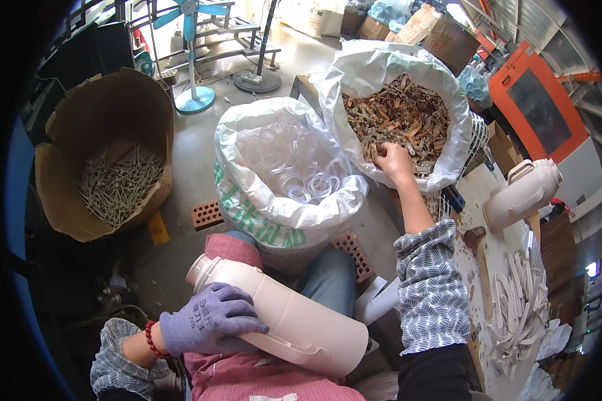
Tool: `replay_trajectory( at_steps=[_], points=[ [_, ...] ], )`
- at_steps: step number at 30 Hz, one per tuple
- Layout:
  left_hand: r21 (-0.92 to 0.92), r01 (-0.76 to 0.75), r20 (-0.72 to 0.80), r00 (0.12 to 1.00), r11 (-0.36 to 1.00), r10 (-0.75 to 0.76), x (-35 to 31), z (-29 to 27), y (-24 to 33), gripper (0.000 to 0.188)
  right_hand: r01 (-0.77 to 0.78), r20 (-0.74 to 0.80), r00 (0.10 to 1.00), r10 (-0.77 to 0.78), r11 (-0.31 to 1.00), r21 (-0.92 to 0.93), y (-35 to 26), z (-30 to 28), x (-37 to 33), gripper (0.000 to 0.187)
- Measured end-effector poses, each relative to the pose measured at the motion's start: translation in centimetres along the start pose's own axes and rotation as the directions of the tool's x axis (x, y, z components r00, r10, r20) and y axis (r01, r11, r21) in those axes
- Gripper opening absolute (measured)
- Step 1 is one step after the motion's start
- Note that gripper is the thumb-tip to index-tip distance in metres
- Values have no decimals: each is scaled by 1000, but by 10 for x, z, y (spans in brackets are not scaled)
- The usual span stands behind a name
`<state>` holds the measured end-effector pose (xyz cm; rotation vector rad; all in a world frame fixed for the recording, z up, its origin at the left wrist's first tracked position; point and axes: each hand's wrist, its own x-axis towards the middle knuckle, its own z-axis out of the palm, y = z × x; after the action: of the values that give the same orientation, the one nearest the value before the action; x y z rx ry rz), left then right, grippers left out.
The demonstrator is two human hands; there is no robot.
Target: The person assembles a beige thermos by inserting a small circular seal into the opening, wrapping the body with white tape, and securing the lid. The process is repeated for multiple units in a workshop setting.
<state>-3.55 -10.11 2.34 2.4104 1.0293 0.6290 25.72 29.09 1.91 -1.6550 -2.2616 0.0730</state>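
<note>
Across my lap lies a beige plastic thermos-flask shell (308, 313), tilted with its narrow neck to the left and its handle side toward me. My left hand (214, 319), in a purple knit glove, is wrapped over it near the neck. At the upper right, my bare right hand (393, 162) reaches over the near rim of a white woven sack (341, 75). Its fingers are drawn together among small rusty brown metal pieces (408, 110), and whatever lies between the fingertips is hidden. Just left of that sack stands another white sack (264, 217) of clear plastic rings (308, 182).
A torn cardboard barrel (57, 194) holding thin beige sticks stands at the left. On the right-hand bench (471, 200) are another beige flask shell (523, 197), a hammer (480, 264) and beige strips (518, 304). Perforated bricks (206, 215) and a blue fan (195, 99) stand on the floor.
</note>
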Motion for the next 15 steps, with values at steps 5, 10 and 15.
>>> replay_trajectory(
  at_steps=[5,10,15],
  points=[
    [-19,-34,-100,994,999,32,19,-19,8,40,19,-78,997,-17,1000,14,11,-1,12,25],
    [-185,-69,-215,976,980,28,35,-6,-6,30,129,-317,948,-27,943,305,37,-14,19,17],
    [-484,199,-309,872,852,-380,59,-9,-5,46,5,62,966,-252,258,966,-80,-40,-100,25]
  ],
)
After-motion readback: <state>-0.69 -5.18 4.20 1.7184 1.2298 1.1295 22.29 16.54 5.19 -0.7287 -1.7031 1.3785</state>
